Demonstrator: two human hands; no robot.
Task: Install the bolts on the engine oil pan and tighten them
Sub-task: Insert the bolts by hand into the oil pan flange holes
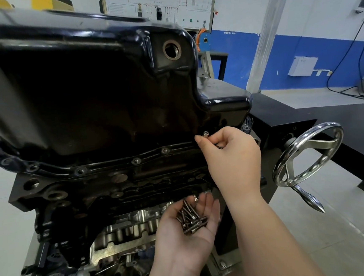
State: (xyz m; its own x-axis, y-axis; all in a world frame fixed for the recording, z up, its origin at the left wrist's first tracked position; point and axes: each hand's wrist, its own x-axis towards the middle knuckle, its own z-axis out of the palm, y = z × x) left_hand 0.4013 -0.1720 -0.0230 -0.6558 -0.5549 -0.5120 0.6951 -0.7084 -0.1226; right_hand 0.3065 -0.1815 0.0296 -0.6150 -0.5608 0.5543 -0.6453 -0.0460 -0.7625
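Pinching a silvery bolt point(205, 133), right hand point(233, 155) beside glossy black pan point(83, 80).

Blue-white wall point(247, 66), grey floor point(316, 225), black bench point(351, 123)

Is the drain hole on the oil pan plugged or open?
Open. The drain hole on the oil pan shows a bare metal ring with a hollow centre, no plug.

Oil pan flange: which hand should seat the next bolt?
Right. The right hand pinches a bolt beside the oil pan flange; the left hand lies palm-up below, full of spare bolts.
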